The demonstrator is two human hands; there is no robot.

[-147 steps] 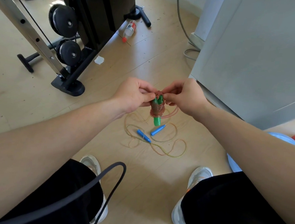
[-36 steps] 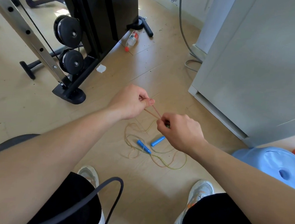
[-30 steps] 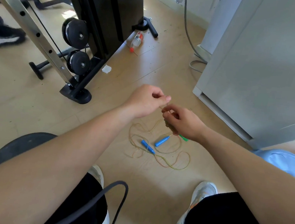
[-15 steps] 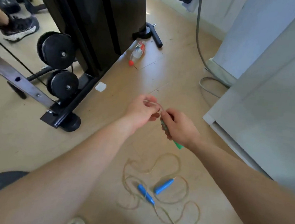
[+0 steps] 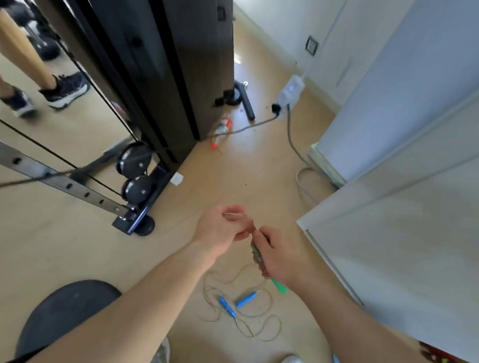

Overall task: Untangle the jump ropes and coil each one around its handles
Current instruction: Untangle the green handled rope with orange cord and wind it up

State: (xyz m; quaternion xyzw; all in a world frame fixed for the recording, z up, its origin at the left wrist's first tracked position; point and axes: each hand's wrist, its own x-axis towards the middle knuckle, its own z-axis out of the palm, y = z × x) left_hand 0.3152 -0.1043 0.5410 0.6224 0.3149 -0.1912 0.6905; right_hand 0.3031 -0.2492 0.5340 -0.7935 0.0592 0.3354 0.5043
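Pale wood floor (image 5: 232,180), gym corner, and the black cable machine (image 5: 170,61) is our marker. To the right of its foot and nearer the person, both hands meet in the air. The right hand (image 5: 278,256) has its grip closed round the green handles (image 5: 280,287), one green tip poking out below the fist, reddish turns showing above the fingers. The left hand (image 5: 220,231) has a narrow grip, fingertips pinching the cord (image 5: 230,214) right at the top of those handles; it looks like the loose end is being tucked.

Nearer the person again, the blue-handled rope (image 5: 246,299) lies on the floor in slack, crossing loops, not yet coiled.

Now the danger. That pinch is tiny, and if the end slips before it is locked under a turn, the springy cord could unwind from the handles. Squeeze too loosely on the right and the turns may slide toward the tip. And the hands hover almost over the blue-handled rope — drop the bundle there and the two could tangle afresh.
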